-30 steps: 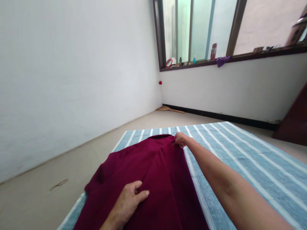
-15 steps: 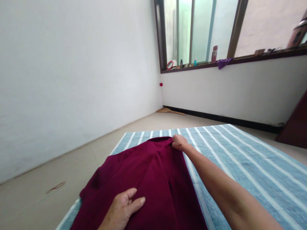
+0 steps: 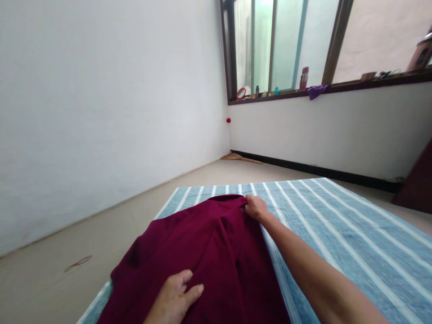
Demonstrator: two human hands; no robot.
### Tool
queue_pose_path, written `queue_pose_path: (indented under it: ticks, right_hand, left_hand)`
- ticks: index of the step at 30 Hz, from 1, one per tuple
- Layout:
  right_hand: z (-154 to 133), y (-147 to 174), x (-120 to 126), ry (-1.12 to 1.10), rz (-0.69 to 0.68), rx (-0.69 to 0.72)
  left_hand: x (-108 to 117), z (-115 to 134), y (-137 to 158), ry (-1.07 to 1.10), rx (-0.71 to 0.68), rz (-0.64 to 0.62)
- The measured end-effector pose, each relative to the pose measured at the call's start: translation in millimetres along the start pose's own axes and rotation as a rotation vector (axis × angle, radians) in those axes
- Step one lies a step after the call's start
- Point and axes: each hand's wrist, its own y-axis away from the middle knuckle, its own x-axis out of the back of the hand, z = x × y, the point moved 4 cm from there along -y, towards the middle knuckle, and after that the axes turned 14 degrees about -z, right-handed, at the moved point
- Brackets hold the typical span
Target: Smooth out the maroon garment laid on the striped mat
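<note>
Maroon cloth (image 3: 209, 252) lies spread on the striped blue mat (image 3: 337, 234). Your right hand (image 3: 255, 208) pinches its far edge; your left hand (image 3: 175, 299) rests flat, fingers loosely open, on its near part.

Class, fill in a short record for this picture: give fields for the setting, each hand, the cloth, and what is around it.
setting: room with white walls, window, floor
left hand: flat on the maroon cloth, fingers spread
right hand: fingers pinched on the cloth's far edge
maroon cloth: spread with folds over the striped mat
striped mat: blue with white stripes, on the floor
windowsill: small bottles, round red item, purple rag
far corner: broom on the floor
</note>
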Motion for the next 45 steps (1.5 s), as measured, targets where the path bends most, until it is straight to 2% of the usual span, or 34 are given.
queue_pose_path:
  ticks: [3, 9, 15, 25, 31, 39, 45]
  right_hand:
    - [-4.4, 9.8, -4.0, 0.025, 0.05, -0.014]
    - [-23.8, 38.0, -20.5, 0.106, 0.119, 0.124]
    - [-17.0, 38.8, -36.8, 0.105, 0.14, 0.12]
    - [-14.5, 36.3, -41.9, 0.097, 0.117, 0.137]
    - [-25.9, 53.3, -39.1, 0.098, 0.142, 0.131]
    - [-29.3, 55.0, -66.6, 0.088, 0.045, 0.115]
    - [-26.2, 51.5, -69.4, 0.083, 0.011, 0.099]
  left_hand:
    - [-2.9, 3.8, -0.5, -0.045, -0.038, 0.011]
    - [-6.1, 6.2, 0.6, -0.093, -0.038, 0.015]
    - [-8.2, 4.6, 0.4, -0.128, -0.042, 0.005]
    - [-8.5, 0.4, 2.0, -0.291, -0.019, 0.04]
    - [-10.6, -0.6, 3.7, -0.368, -0.006, 0.038]
    - [-10.6, 2.7, 6.0, -0.416, 0.02, 0.031]
    - [-11.1, 0.3, 5.3, -0.391, 0.001, 0.041]
